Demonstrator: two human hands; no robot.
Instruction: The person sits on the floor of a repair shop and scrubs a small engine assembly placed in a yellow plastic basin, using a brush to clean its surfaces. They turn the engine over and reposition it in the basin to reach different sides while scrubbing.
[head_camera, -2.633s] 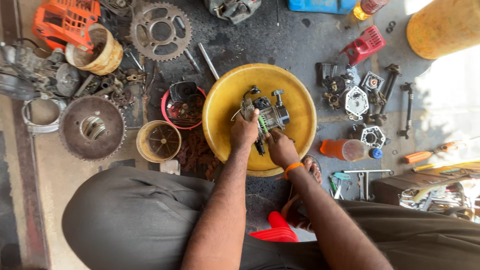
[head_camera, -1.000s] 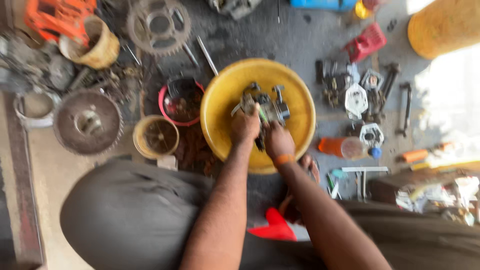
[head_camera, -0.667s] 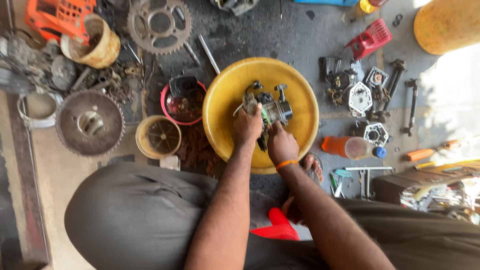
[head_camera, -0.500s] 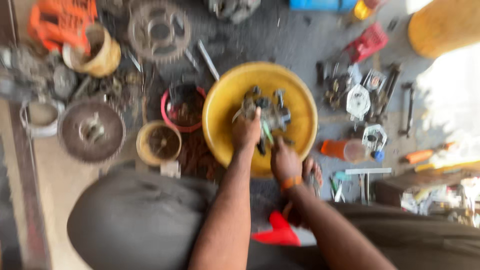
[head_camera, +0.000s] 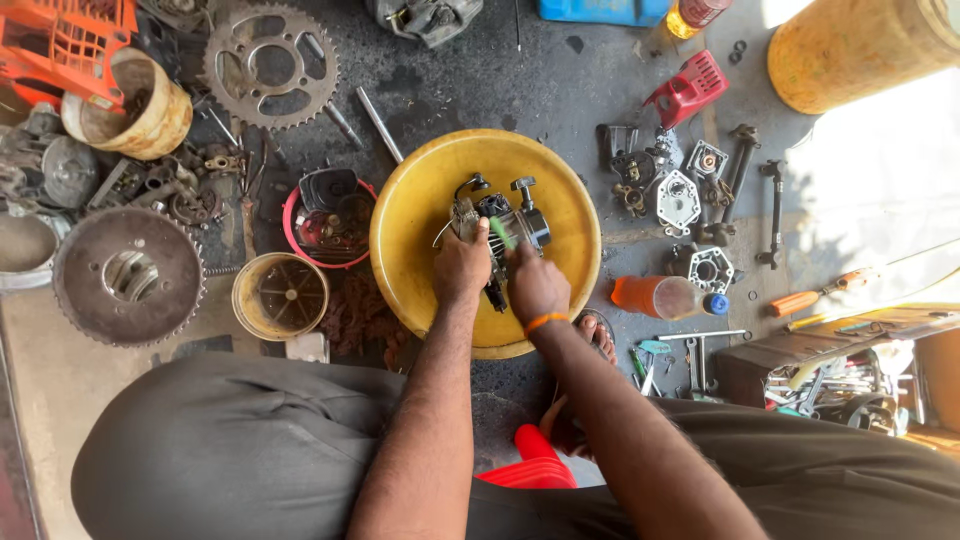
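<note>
Both hands' fingers partly hide the small engine part (head_camera: 500, 225).

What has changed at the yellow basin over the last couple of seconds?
Little. The right hand drew back toward the basin's near rim half a second ago and is now up against the small metal engine part again, with a green brush-like tool. The left hand kept its grip on the part. The round yellow plastic basin and surrounding parts stayed put.
</note>
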